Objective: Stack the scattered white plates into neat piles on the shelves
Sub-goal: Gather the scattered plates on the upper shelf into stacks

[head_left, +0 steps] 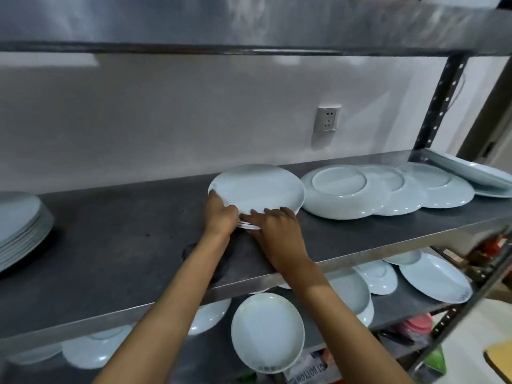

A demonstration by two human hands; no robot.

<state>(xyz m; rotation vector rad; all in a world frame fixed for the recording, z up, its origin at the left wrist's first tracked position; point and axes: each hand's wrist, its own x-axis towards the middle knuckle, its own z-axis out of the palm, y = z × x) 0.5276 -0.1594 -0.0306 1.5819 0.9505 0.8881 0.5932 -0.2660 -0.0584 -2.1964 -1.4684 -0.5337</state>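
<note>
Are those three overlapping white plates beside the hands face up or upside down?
Upside down: the three overlapping white plates show their raised round foot rings on top.

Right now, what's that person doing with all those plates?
A person is tidying white plates on a metal shelf. The left hand and right hand both grip a small stack of plates at its near edge, fingers over the rim. Beside it, three upside-down plates overlap in a row, not yet piled. A neat pile sits at the far left, and more loose plates lie on the shelf below.
</note>
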